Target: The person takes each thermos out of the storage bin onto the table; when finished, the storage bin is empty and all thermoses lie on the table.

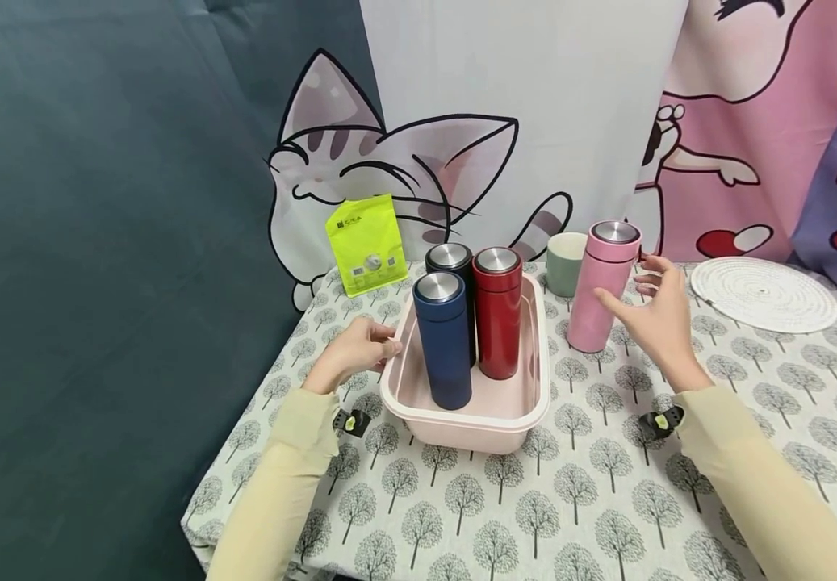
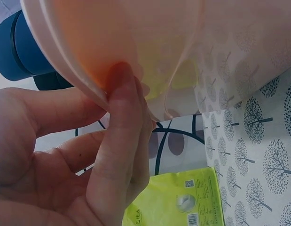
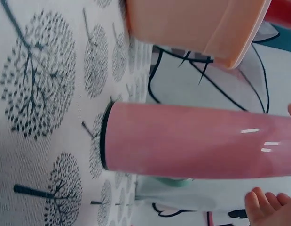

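Pink cylindrical flask with brushed-metal lid stands upright on the white tree-print table, towards its far edge, just right of the bin. Right hand is spread around it, thumb in front, fingers to the right; a gap shows at the fingertips, thumb contact cannot be confirmed. Left hand pinches the left rim of the pale pink rectangular plastic bin. Progress, as judged: three flasks are in the bin, namely dark blue metal-lidded, glossy red and black; the pink one is the only flask in view outside it, not yet lifted. Farther out: lime-green printed pouch by the table's far left corner, pale green cup near the far edge, round white woven mat to the right. Hidden: most of the black flask, behind blue and red; part of the cup, behind pink. Right wrist view cuts off the pink flask's lid and most of the hand. Table's right edge lies out of frame; pouch lettering too small to read.
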The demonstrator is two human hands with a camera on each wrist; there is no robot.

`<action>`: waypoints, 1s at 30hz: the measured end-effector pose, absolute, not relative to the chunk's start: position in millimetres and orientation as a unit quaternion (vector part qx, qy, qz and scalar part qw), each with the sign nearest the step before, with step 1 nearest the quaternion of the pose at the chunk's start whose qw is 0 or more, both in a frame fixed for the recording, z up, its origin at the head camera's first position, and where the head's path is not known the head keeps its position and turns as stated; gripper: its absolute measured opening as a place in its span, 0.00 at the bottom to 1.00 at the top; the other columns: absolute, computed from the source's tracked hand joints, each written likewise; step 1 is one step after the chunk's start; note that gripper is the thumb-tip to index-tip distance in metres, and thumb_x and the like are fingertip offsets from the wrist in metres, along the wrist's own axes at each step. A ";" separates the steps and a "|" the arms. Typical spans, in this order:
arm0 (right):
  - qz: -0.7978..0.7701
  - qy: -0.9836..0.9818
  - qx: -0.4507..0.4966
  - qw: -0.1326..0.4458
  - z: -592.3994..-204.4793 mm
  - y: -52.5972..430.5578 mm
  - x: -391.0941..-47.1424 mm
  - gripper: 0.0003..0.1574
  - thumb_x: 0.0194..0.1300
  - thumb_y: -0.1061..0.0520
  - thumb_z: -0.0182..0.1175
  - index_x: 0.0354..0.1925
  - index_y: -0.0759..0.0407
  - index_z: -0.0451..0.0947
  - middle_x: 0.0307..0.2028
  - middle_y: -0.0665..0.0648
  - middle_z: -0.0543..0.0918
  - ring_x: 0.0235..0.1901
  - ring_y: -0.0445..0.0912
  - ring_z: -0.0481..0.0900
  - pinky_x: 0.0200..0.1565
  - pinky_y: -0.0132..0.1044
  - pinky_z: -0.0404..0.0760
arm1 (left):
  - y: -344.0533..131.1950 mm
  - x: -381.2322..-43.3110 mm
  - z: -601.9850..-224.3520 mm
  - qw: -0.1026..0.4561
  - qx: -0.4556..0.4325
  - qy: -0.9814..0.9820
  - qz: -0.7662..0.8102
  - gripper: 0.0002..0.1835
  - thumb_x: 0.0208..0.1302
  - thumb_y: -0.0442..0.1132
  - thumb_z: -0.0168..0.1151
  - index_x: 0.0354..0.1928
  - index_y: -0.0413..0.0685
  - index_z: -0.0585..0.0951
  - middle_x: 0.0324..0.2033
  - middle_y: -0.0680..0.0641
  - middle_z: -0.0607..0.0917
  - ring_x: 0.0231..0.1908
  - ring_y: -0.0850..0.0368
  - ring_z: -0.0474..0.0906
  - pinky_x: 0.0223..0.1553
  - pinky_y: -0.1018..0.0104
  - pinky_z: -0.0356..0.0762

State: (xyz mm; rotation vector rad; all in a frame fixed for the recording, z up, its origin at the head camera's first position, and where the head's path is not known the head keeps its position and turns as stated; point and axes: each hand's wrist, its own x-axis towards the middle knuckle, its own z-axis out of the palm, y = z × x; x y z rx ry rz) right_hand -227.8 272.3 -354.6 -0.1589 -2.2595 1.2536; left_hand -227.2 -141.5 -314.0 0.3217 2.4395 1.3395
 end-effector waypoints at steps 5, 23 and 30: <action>0.473 -0.801 -0.049 0.363 -349.8 260.4 -217.2 0.45 0.51 0.52 0.76 0.62 0.61 0.67 0.49 0.45 0.74 0.42 0.34 0.71 0.48 0.24 0.71 | -140.7 -226.3 -314.3 0.170 0.116 0.859 0.468 0.21 0.69 0.32 0.55 0.61 0.26 0.73 0.48 0.31 0.84 0.43 0.43 0.86 0.44 0.58 0.88; 0.532 -0.801 0.097 0.258 -336.6 200.6 -210.8 0.38 0.51 0.60 0.76 0.59 0.63 0.73 0.53 0.59 0.81 0.51 0.38 0.78 0.58 0.27 0.77 | -140.7 -225.3 -310.2 0.169 0.096 0.867 0.459 0.22 0.69 0.31 0.55 0.62 0.27 0.72 0.48 0.33 0.84 0.44 0.45 0.85 0.45 0.60 0.87; 0.509 -0.832 0.135 0.173 -328.5 179.9 -227.0 0.44 0.51 0.51 0.76 0.62 0.63 0.70 0.58 0.64 0.79 0.57 0.57 0.79 0.60 0.46 0.79 | -139.6 -226.7 -310.4 0.171 0.093 0.865 0.462 0.22 0.68 0.31 0.56 0.61 0.27 0.72 0.46 0.33 0.85 0.41 0.47 0.86 0.44 0.60 0.88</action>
